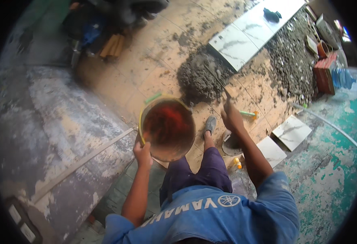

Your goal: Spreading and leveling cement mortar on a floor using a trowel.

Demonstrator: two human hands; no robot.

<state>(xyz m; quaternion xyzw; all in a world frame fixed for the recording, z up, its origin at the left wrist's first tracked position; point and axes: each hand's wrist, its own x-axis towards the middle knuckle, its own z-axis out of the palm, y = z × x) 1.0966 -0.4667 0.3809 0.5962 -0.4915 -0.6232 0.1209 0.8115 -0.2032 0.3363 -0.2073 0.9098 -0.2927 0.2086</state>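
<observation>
My left hand [142, 154] is closed on the near left edge of a round bucket [168, 150], which has a yellowish rim and a reddish, blurred inside. The bucket is tilted with its mouth facing me, above the tiled floor. Ahead and to the right, my right hand [232, 116] grips a thin-shafted hand tool [226, 92]. The tool's far end reaches the heap of wet grey mortar [199, 75], where its shape is hard to make out.
Long white marbled tiles [237, 42] lie beyond the mortar, with a dark cloth or glove on them. Grey rubble [294, 61] spreads at the right. Two cut tiles [291, 132] and a second bucket [232, 144] are near my right arm. A ledge [77, 162] runs along the left.
</observation>
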